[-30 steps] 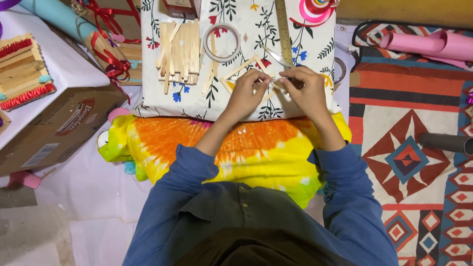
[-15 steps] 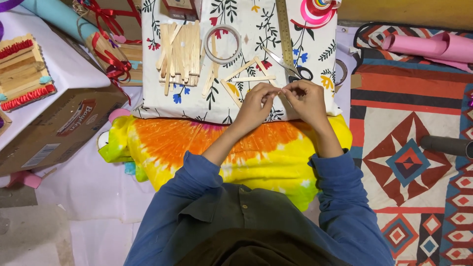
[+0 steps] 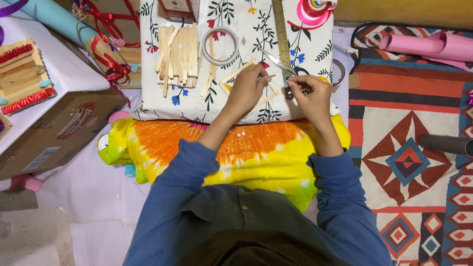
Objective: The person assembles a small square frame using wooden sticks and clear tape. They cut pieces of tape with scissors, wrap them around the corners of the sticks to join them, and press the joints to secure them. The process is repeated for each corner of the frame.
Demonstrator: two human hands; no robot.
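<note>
At the far left of the frame a cardboard box (image 3: 54,135) lies beside a small wooden-stick frame trimmed in red (image 3: 22,79), both where they were a second ago. To their right, near the upper middle, a heap of flat wooden craft sticks (image 3: 177,59) rests on a white cloth printed with leaves and flowers (image 3: 162,103), with a ring of clear tape (image 3: 220,46) just beside the heap; none of these has shifted.

Below the tape ring, the left hand (image 3: 249,88) is closed around a thin stick (image 3: 265,77) whose tip pokes out toward the right. It rests over a square frame of craft sticks (image 3: 232,75) lying flat on the cloth. Half a second ago the two hands were pinched together at one spot over this frame; now they have drawn apart, with a clear gap between them.

The right hand (image 3: 310,96) has moved off to the right and its fingertips are pinched together; what they grip is too small to tell. Just above it lie scissors (image 3: 282,65) and a long ruler (image 3: 281,29), unmoved. Under both forearms an orange and yellow tie-dyed cushion (image 3: 246,152) stays put. A patterned rug (image 3: 414,162) fills the right side.
</note>
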